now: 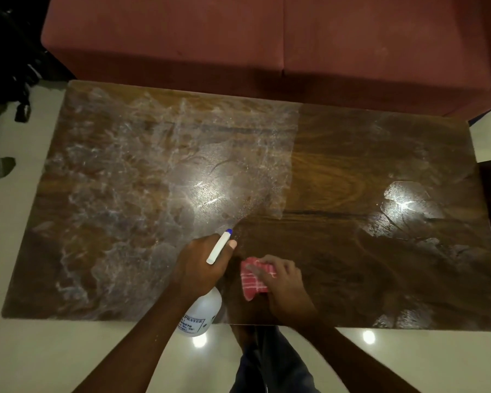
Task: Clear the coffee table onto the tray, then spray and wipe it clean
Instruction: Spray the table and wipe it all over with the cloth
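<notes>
Now, the fingers of the left hand (199,265) are wrapped round the neck of the white spray bottle (203,313), with one fingertip by the trigger. The fingers of the right hand (284,282) are bent over a pink checked cloth (253,276) and hold it down on the coffee table (352,171), near the front edge, just beside the bottle. The table's left half is full of white wet streaks. The right half looks mostly dark.

What could go wrong? The nozzle (220,246) points across the table toward the red sofa (238,38), so a hard squeeze could wet it. Too much spray could run off the edge onto the shiny floor (68,350) and make it slippy. The small cloth could get soaked and only smear the wet around.

The tray is not in view. The arm hides part of the bottle's label. The dark things (12,66) at the far left are too dim to tell. Bright light spots hide whether those patches are wet.
</notes>
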